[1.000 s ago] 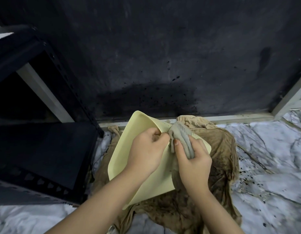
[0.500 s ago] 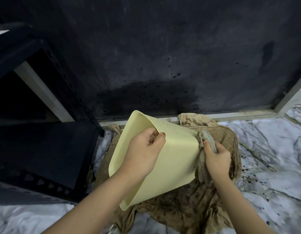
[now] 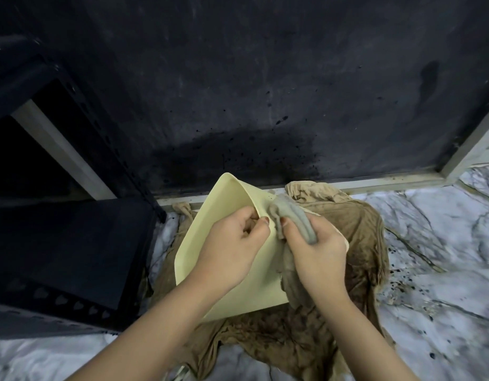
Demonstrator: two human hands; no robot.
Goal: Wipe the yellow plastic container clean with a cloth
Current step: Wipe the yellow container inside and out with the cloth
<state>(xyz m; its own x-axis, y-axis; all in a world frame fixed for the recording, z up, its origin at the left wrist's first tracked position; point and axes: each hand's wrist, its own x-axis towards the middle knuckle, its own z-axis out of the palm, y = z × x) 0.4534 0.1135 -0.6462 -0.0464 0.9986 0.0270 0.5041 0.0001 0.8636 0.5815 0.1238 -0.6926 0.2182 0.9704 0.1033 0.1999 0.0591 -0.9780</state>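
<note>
A pale yellow plastic container [image 3: 210, 215] is held tilted above the floor, its outer side facing me. My left hand [image 3: 232, 248] grips its upper edge with curled fingers. My right hand [image 3: 317, 248] holds a bunched grey cloth [image 3: 295, 218] and presses it against the container's top right side, just beside my left thumb. A tail of the cloth hangs down under my right palm. The container's inside is hidden.
A dirty brown rag [image 3: 356, 237] lies spread on the marble floor [image 3: 435, 257] under the container. A black metal shelf unit [image 3: 67, 243] stands at the left. A dark wall [image 3: 265, 92] with black specks rises behind, and specks dot the floor at right.
My right hand with the grey cloth has swept from the container's right edge back up to the top, beside my left hand. The container has turned slightly.
</note>
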